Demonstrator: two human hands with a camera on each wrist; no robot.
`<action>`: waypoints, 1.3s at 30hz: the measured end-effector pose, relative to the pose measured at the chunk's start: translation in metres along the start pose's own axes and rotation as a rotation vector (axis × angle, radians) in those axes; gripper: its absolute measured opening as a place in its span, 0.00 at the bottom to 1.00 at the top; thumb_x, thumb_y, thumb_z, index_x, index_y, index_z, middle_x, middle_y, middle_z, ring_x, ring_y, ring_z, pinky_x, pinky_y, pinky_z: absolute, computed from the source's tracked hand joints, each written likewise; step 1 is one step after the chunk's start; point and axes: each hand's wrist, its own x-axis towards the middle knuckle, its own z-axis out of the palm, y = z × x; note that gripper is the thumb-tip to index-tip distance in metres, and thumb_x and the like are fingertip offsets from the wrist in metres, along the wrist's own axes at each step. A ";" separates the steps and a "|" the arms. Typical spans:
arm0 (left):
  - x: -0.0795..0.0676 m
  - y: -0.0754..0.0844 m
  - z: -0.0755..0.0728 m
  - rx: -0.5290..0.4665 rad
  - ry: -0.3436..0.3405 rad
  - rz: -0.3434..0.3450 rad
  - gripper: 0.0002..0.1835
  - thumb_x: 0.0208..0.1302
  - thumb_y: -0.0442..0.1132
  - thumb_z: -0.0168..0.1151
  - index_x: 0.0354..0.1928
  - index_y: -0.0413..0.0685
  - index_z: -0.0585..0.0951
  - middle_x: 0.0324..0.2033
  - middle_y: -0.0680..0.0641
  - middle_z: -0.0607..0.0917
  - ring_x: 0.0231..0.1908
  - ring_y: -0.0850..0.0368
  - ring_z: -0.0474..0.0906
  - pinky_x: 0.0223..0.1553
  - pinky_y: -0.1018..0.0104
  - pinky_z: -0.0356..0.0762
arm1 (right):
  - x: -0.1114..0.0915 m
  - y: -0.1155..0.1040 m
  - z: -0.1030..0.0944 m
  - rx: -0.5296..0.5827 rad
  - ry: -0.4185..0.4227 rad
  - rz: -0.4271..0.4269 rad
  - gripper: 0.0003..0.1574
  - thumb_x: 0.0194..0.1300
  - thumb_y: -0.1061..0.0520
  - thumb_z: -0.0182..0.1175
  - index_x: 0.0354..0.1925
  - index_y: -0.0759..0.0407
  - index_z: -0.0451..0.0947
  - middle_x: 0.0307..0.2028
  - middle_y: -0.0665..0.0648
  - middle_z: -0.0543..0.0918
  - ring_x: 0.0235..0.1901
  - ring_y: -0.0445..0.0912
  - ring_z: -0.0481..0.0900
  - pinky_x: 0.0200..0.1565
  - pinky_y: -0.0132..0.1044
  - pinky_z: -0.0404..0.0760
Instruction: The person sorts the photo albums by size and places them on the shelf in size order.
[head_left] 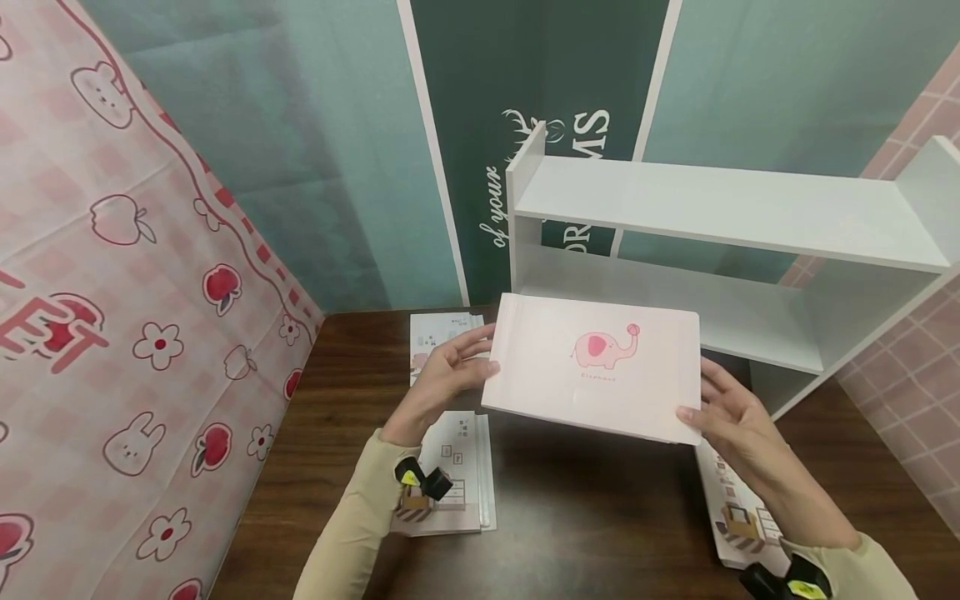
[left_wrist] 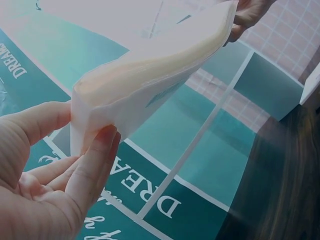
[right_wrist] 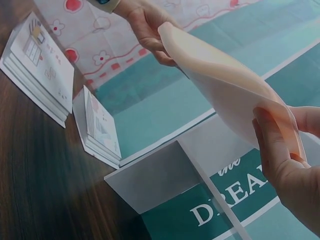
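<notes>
A pale pink book (head_left: 540,358) with a pink elephant drawn on its cover is held up between both hands, above the dark table and before the shelf. My left hand (head_left: 450,371) pinches its left end, thumb on the cover. Its right end is gripped by my right hand (head_left: 742,425), the thumb likewise on top. In the left wrist view the book (left_wrist: 150,85) shows many pale page edges, and its covers bow slightly. The right wrist view also shows the book (right_wrist: 215,75) curving between the hands.
A white two-tier shelf (head_left: 720,204) stands at the back right. White illustrated books lie in a front-left stack (head_left: 461,429), a back-left stack (head_left: 435,325) and one pile (head_left: 738,500) under the right forearm. A patterned pink cloth (head_left: 172,250) hangs at left.
</notes>
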 end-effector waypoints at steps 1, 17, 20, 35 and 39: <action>0.000 0.000 0.000 -0.001 0.003 -0.002 0.27 0.60 0.40 0.62 0.62 0.61 0.70 0.57 0.47 0.76 0.51 0.50 0.79 0.52 0.54 0.75 | 0.000 0.000 0.000 0.005 -0.002 -0.002 0.41 0.61 0.81 0.42 0.68 0.59 0.49 0.57 0.55 0.74 0.49 0.43 0.80 0.44 0.35 0.81; 0.004 0.008 0.000 -0.026 -0.008 -0.019 0.29 0.62 0.34 0.59 0.65 0.55 0.67 0.58 0.43 0.75 0.49 0.50 0.79 0.51 0.53 0.75 | 0.003 -0.005 -0.001 0.030 0.000 -0.019 0.40 0.61 0.81 0.40 0.68 0.60 0.49 0.57 0.55 0.74 0.49 0.43 0.79 0.44 0.35 0.81; 0.005 0.010 0.000 -0.019 -0.009 -0.014 0.29 0.62 0.34 0.58 0.66 0.53 0.66 0.59 0.42 0.74 0.50 0.50 0.79 0.51 0.53 0.75 | 0.004 -0.006 -0.001 0.041 -0.005 -0.016 0.40 0.61 0.81 0.40 0.68 0.60 0.49 0.57 0.56 0.73 0.49 0.42 0.79 0.44 0.35 0.81; 0.006 0.010 -0.001 -0.028 -0.021 0.065 0.28 0.59 0.40 0.62 0.63 0.59 0.70 0.56 0.46 0.76 0.49 0.49 0.79 0.51 0.54 0.76 | 0.008 -0.013 -0.002 0.036 -0.049 -0.034 0.40 0.61 0.81 0.39 0.69 0.61 0.47 0.58 0.57 0.72 0.51 0.44 0.79 0.45 0.35 0.80; 0.005 0.012 -0.001 -0.036 -0.031 0.057 0.28 0.60 0.38 0.61 0.63 0.58 0.69 0.57 0.45 0.75 0.49 0.49 0.79 0.52 0.54 0.75 | 0.006 -0.013 -0.001 0.016 -0.047 -0.039 0.41 0.61 0.81 0.39 0.69 0.60 0.46 0.58 0.57 0.72 0.51 0.44 0.79 0.45 0.35 0.80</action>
